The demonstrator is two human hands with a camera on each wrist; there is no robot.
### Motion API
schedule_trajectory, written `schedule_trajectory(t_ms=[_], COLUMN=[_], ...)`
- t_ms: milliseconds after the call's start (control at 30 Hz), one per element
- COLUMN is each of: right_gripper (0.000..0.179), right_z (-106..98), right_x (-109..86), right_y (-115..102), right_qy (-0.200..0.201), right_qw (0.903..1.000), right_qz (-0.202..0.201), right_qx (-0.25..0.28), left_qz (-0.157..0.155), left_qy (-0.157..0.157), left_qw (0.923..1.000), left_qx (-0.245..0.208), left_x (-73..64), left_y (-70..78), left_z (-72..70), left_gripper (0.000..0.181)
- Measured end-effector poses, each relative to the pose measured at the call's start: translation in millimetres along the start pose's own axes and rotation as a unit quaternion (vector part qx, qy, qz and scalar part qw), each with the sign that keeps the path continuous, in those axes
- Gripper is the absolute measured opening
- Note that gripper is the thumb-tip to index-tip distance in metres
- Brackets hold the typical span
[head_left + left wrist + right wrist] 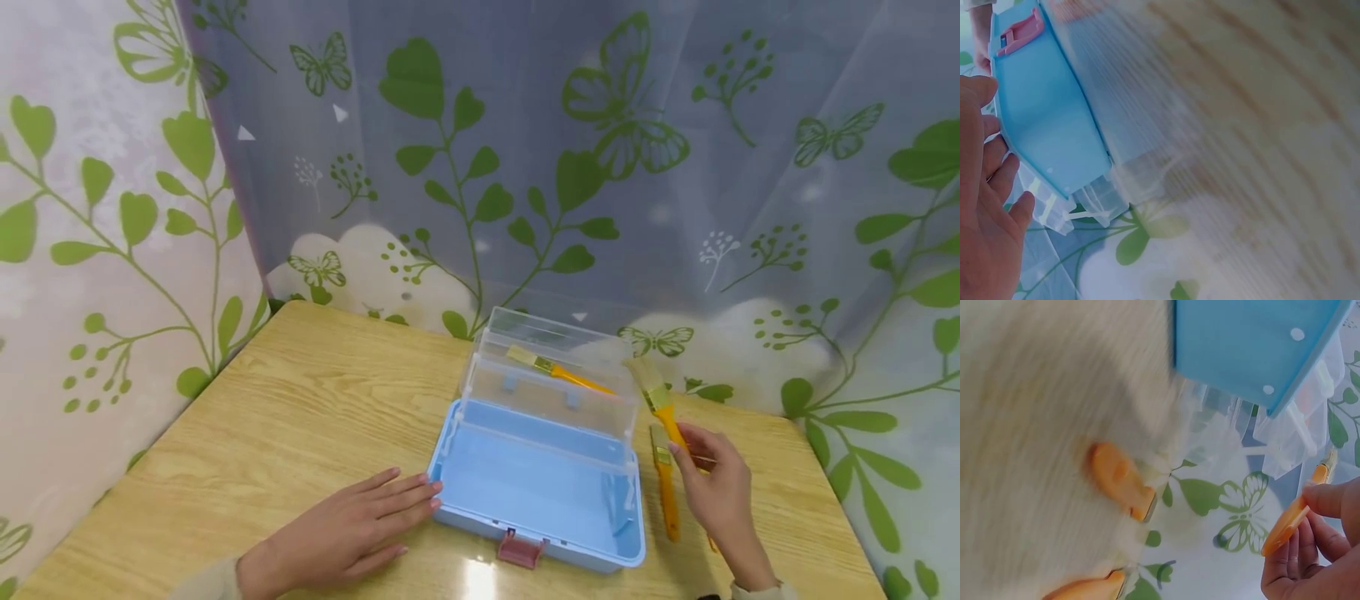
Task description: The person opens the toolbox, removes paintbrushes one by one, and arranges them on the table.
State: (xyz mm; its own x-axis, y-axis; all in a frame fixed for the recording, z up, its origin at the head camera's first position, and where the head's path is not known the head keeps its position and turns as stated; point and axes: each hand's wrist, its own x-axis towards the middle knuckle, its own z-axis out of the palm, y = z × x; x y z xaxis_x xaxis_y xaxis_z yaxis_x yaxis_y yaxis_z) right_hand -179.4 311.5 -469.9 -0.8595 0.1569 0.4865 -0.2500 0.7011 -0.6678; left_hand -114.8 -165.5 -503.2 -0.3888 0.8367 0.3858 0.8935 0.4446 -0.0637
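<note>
My right hand (716, 479) pinches a paintbrush (660, 402) by its orange handle, bristles up, over the table right of the light blue storage box (525, 487). The box stands with its clear lid up and its clear tray raised; another paintbrush (562, 374) lies in the tray area. Beside the box rests a second loose paintbrush (664, 492). A further paintbrush (1088, 587) shows in the right wrist view, mostly hidden by my hand in the head view. My left hand (352, 527) lies with straight fingers, fingertips at the box's left edge.
A pink latch (521, 550) hangs at the front of the box. The wood-grain table (322, 400) extends to both sides. A curtain (517, 167) printed with leaves and butterflies hangs right behind the box.
</note>
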Motion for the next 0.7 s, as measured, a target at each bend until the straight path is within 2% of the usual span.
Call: schedule_trajectory(t_ms=[200, 700], right_gripper=[0.029, 0.029], right_z=[-8, -35], right_x=[-3.6, -17.9], right_y=[10, 29], right_qy=[0.013, 0.019], right_qw=[0.9999, 0.9943], right_qz=[0.007, 0.090], right_qx=[-0.006, -0.053], left_qz=[-0.004, -0.006], left_qy=[0.001, 0.002], left_qw=[1.0000, 1.0000], left_qx=[-0.001, -0.003], left_x=[0.2, 1.1], left_y=[-0.7, 2.1], left_z=[-1.0, -1.5], left_gripper=[0.063, 0.061])
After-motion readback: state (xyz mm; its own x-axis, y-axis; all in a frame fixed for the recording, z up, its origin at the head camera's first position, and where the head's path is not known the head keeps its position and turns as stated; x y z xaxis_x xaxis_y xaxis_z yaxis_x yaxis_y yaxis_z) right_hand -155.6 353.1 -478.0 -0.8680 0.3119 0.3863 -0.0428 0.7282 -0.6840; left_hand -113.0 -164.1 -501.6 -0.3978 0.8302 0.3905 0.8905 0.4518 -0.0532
